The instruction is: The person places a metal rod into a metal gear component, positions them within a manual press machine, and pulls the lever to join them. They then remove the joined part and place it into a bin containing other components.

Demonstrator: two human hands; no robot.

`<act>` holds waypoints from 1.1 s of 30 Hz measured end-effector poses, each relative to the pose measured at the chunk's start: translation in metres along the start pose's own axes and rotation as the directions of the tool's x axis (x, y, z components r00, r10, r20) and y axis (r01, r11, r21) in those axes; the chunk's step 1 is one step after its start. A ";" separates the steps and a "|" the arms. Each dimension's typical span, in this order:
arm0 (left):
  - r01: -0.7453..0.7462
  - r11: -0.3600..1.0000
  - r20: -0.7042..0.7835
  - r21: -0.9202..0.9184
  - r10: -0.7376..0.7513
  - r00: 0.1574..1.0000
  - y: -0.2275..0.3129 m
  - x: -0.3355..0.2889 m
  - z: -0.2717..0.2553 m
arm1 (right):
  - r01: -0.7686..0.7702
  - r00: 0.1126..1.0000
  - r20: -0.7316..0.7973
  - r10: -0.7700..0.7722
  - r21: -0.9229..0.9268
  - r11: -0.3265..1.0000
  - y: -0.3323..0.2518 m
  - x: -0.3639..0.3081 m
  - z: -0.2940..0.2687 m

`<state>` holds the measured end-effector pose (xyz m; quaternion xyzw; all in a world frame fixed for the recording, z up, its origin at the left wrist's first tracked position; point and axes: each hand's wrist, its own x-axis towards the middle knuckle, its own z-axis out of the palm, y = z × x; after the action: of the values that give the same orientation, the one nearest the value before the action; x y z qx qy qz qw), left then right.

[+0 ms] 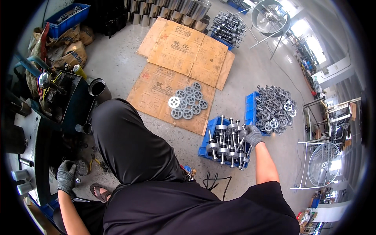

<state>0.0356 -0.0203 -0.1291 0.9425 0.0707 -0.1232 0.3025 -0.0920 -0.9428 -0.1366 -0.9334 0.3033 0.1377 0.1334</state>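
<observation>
My right hand [254,135], in a grey knit glove, reaches to the far right corner of a blue bin [203,151]. Its fingers close around the end of one of the metal shafts [223,150] with thick round collars, which are heaped in the bin; the fingertips are partly hidden. Low on the left, my left hand [66,178], also gloved, hangs beside a machine [35,147] with its fingers loosely bent and apart, and nothing visible in them. Several spoked metal wheels [190,101] lie flat on cardboard [150,92] ahead of me; one is brighter than the others.
Another blue bin [250,107] is heaped with spoked wheels [275,109]. More shafts [228,29] fill a bin farther off. Shiny metal cylinders [170,11] stand at the back. Floor fans [324,165] are at the right. A dark cup [99,89] stands by the machine.
</observation>
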 end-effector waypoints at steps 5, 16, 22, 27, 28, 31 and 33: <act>-0.005 1.000 0.002 -0.007 0.006 1.000 0.005 0.002 0.000 | -0.142 0.956 -0.193 0.219 0.347 0.927 0.023 0.022 0.003; -0.063 0.998 -0.045 0.001 0.063 0.997 -0.002 0.005 0.003 | -0.315 0.930 -0.255 0.266 -0.177 0.932 0.114 0.057 0.052; -0.011 1.000 -0.067 0.010 0.011 0.998 -0.004 -0.005 -0.003 | -0.521 0.794 -0.371 0.482 -0.007 0.853 0.050 0.034 0.086; 0.014 0.999 -0.052 -0.040 -0.016 0.999 0.000 -0.007 -0.004 | -0.500 0.837 -0.299 0.459 -0.078 0.862 0.003 -0.003 0.067; 0.014 1.000 -0.050 -0.017 -0.015 0.999 0.002 -0.005 -0.004 | -0.502 0.825 -0.355 0.440 -0.101 0.859 0.013 -0.004 0.072; 0.044 0.999 -0.041 0.021 -0.043 0.998 0.007 -0.004 -0.001 | -0.490 0.817 -0.407 0.409 -0.116 0.864 0.025 -0.003 0.082; 0.034 0.999 -0.033 0.030 -0.033 0.999 0.000 -0.004 0.002 | -0.476 0.816 -0.429 0.386 -0.120 0.871 0.017 -0.003 0.086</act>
<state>0.0309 -0.0212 -0.1294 0.9475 0.0897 -0.1140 0.2849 -0.1197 -0.9264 -0.2185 -0.8568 0.5109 0.0079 -0.0699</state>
